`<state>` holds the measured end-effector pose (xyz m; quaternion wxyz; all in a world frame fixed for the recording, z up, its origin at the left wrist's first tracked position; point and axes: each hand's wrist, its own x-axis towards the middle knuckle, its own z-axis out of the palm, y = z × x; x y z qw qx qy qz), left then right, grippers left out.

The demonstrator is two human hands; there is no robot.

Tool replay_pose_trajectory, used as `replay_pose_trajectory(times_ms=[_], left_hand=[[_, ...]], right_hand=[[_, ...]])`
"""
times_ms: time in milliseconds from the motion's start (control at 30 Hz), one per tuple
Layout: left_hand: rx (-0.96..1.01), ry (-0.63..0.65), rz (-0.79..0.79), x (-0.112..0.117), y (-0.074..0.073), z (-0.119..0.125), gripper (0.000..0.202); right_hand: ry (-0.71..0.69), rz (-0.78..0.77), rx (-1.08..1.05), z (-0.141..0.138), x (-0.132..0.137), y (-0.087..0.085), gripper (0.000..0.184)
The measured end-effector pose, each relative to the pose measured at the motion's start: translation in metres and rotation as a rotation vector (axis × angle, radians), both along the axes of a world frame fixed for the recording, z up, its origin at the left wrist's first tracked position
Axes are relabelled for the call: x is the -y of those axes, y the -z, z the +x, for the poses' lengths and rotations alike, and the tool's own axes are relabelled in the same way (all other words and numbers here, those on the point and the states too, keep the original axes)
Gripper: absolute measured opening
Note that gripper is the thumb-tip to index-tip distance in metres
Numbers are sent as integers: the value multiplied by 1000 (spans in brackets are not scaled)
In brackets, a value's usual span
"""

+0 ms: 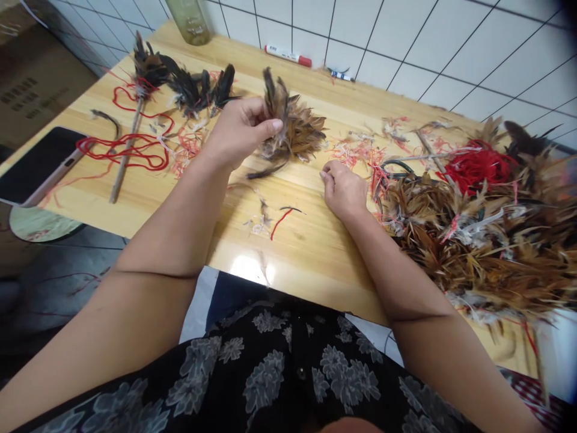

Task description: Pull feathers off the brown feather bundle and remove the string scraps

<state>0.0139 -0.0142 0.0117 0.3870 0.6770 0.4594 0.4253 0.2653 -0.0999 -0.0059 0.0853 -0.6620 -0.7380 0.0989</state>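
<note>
My left hand [241, 133] is raised over the wooden table [311, 240] and grips a bunch of brown feathers [295, 126] between thumb and fingers. My right hand [343, 189] rests on the table with its fingers curled shut; whether it pinches anything is hidden. It lies just left of a big heap of brown feathers [487, 240]. A loose red thread piece [280, 220] lies between my arms.
A thin stick bound with dark feathers [135, 102] and a tangle of red thread [126, 150] lie at the left. A phone [38, 165] sits at the left edge. A red yarn ball [475, 165], a marker [288, 55] and a bottle [192, 21] are by the tiled wall.
</note>
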Motion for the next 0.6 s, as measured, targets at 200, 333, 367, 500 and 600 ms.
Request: replay_pose_trajectory(times_ms=[200,333,367,500,600], left_hand=[[62,53,-148,8,4,8,78],[74,151,-224,18,8,22,66],[70,157,-227,21,8,25,64],[14,127,-189,25,9,32,55],[-31,93,-180,26,8,32,46]], right_hand=[[-40,38,-139,-2,4,5,41],[-90,59,-288,-6,5,13,45],[-98,59,-338,-7,5,16,47],[-124,23,-598,-7,-1,25,65],[-154,-21,-764,-4,-6,30,77]])
